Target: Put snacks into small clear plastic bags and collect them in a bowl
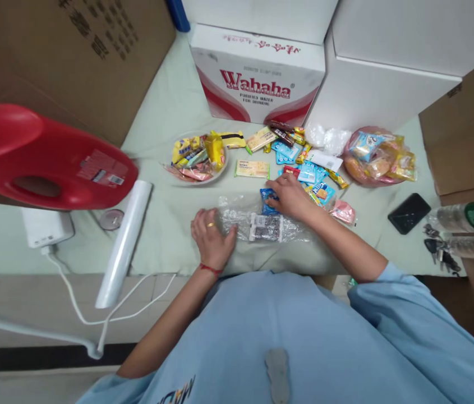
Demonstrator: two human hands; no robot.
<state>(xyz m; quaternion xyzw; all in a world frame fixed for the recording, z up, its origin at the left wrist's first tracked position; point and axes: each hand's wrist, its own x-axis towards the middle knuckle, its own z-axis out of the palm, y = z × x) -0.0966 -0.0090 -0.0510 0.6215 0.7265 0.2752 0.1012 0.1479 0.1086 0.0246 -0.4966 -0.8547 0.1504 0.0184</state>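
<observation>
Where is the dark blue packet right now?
In the head view, the dark blue packet is just right of centre, partly covered by the right hand, with the left hand off to its left.

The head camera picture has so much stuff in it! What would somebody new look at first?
Probably the big red jug, jutting in from the left edge. Next might be the white Wahaha box at the back, with colourful snack packets in front of it. Near the front, the right hand touches a blue packet, and the left hand is beside clear plastic.
</observation>
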